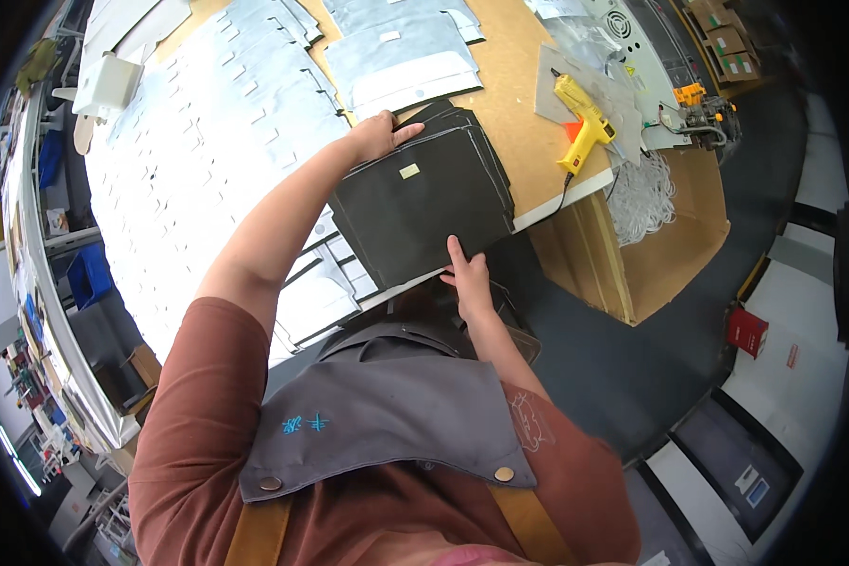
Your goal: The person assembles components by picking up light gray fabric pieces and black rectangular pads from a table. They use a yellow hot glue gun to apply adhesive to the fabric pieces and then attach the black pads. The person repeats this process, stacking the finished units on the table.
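Observation:
A stack of dark, flat, die-cut sheets [415, 203] lies at the front edge of the table, with a small pale yellow label on the top sheet. At its far left corner is my left hand [377, 138], closed over the edge with the thumb on top. My right hand [469, 281] grips the near edge, thumb pressed on the upper face and fingers partly hidden below. Silvery-white cut sheets [401, 66] lie just beyond the stack, and more rows of white sheets [226, 141] spread to the left.
A yellow hot glue gun [585, 123] rests on a grey board to the right, its cord hanging over the edge. Below stands an open cardboard box [674, 255] with white coiled cords [641, 198]. A white container [108, 87] sits at the far left.

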The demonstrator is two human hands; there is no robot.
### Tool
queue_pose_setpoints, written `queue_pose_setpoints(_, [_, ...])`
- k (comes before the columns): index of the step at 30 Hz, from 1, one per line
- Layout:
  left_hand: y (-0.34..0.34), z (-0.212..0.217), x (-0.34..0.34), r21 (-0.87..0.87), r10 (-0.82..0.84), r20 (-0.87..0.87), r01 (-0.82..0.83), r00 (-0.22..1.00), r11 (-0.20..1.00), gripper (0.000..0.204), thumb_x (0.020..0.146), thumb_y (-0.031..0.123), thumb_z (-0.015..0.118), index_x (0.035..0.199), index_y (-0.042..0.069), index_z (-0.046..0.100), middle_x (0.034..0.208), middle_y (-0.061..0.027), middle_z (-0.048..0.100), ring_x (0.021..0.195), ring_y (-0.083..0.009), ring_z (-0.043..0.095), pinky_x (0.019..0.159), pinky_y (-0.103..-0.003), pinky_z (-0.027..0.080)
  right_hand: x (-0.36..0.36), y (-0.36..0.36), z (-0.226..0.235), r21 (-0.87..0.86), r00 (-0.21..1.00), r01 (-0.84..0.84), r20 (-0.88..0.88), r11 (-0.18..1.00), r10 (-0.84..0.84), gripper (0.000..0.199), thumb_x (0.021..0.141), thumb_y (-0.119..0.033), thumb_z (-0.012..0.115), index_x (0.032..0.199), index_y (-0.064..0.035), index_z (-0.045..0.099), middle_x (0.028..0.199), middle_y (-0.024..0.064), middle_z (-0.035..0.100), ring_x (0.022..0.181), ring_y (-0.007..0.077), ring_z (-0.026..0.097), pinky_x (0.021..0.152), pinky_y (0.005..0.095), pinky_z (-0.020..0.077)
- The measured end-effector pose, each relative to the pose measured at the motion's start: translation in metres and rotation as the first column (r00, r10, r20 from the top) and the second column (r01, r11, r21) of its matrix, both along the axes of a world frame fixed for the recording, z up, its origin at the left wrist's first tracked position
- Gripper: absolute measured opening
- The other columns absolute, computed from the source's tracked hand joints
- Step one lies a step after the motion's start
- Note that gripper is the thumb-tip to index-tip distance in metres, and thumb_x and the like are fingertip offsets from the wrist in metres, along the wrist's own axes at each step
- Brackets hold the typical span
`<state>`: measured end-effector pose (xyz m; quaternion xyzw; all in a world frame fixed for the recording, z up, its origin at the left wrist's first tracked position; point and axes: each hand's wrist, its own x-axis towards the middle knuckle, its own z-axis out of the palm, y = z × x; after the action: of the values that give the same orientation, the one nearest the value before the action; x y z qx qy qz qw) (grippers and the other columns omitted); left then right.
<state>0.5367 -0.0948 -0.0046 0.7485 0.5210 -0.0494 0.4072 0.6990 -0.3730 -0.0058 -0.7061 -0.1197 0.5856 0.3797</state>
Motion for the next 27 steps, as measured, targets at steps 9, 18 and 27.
queue_pose_setpoints(9, [-0.006,0.010,0.002,0.026,-0.058,0.058,0.056,0.997,0.998,0.090,0.089,0.074,0.055,0.129,-0.007,0.053,0.116,-0.0238,0.063,0.113,-0.0348,0.062,0.099,-0.042,0.048,0.013,-0.004,0.000,-0.055,0.987,0.137,-0.080,0.989,-0.141,0.074,0.090,-0.051,0.073,0.129,0.0038,0.044,0.122,0.0157,0.056,0.102,0.0272,0.064,0.087,0.0409,0.0548])
queue_pose_setpoints(18, [0.004,0.025,0.001,-0.251,-0.122,0.125,0.150,0.985,0.956,0.090,0.089,0.069,0.061,0.140,-0.004,0.048,0.125,-0.0213,0.062,0.118,-0.0309,0.060,0.102,-0.038,0.046,0.030,0.008,0.007,-0.101,0.928,0.189,-0.307,0.977,-0.211,0.060,0.090,-0.044,0.075,0.127,-0.0030,0.051,0.120,0.0088,0.063,0.106,0.0203,0.063,0.092,0.0401,0.0509])
queue_pose_setpoints(27, [0.007,0.030,-0.020,-0.420,-0.220,0.367,0.372,0.904,0.827,0.102,0.079,0.054,0.082,0.151,0.000,0.034,0.139,-0.0180,0.056,0.130,-0.0240,0.051,0.113,-0.035,0.038,0.016,0.007,0.000,0.057,0.976,0.151,-0.167,0.987,-0.140,0.056,0.089,-0.025,0.078,0.131,-0.0058,0.048,0.119,0.0071,0.064,0.099,0.0158,0.066,0.059,0.0281,0.0556])
